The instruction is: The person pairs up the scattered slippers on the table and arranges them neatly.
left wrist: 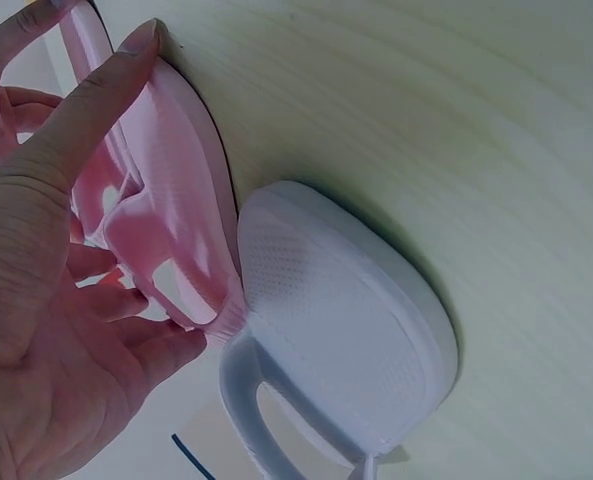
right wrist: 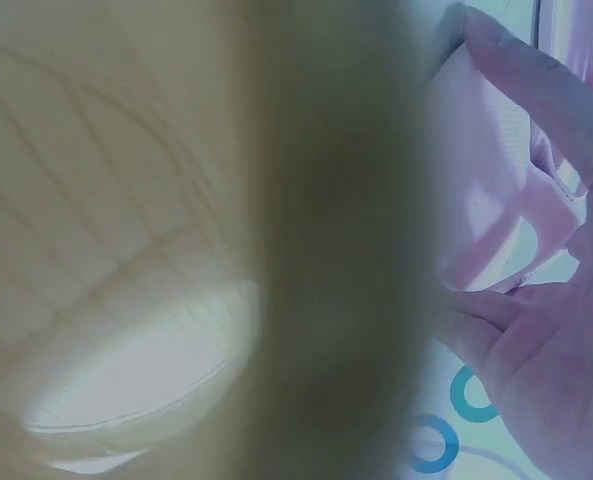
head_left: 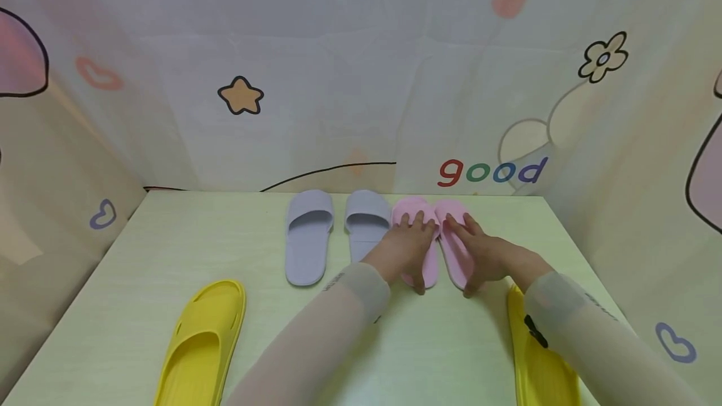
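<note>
Pink slippers [head_left: 458, 260] lie side by side on the pale table [head_left: 440, 343]. On the left one rests the left hand [head_left: 408, 246], fingers spread across the strap, thumb by the heel; the right hand [head_left: 487, 257], also spread, touches the right one's strap, its thumb by the heel. Both touch rather than grip. Just left of the pink slippers stand grey slippers [head_left: 306, 252]. Yellow slippers [head_left: 209, 312] lie nearer the person, one to the pink slippers' left, the other to their right, partly hidden by the right sleeve [head_left: 598, 337].
</note>
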`<action>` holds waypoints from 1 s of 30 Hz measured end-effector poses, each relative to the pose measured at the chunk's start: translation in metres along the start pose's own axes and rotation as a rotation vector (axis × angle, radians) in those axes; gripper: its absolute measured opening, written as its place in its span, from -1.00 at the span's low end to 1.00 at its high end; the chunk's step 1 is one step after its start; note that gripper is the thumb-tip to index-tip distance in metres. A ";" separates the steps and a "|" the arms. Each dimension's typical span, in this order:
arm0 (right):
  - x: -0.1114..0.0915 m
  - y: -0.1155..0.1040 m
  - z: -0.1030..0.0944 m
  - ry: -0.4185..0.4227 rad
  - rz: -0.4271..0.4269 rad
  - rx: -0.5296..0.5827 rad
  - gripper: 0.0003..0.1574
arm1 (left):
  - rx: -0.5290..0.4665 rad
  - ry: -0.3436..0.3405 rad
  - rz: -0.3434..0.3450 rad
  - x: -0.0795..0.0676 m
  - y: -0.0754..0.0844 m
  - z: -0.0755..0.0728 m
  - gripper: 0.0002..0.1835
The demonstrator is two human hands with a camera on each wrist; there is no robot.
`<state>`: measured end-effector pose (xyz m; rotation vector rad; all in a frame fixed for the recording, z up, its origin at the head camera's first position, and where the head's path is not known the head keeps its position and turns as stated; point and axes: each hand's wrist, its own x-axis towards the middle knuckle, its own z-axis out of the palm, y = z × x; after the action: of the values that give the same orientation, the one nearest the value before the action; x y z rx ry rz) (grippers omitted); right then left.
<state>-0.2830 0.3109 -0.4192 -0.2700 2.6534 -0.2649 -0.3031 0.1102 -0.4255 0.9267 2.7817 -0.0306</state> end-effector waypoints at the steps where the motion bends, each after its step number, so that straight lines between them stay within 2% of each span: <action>1: 0.000 -0.001 0.000 0.002 -0.004 0.000 0.88 | 0.002 -0.002 0.000 -0.001 -0.001 0.000 0.55; 22: 0.007 -0.022 0.003 0.008 -0.013 -0.018 0.90 | -0.056 -0.011 -0.020 -0.014 -0.021 0.003 0.59; 30: 0.007 -0.019 0.007 0.015 0.007 0.014 0.92 | -0.066 0.030 -0.030 -0.018 -0.020 0.007 0.57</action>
<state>-0.2833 0.2896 -0.4237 -0.2548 2.6657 -0.2842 -0.2997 0.0825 -0.4292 0.8770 2.8056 0.0700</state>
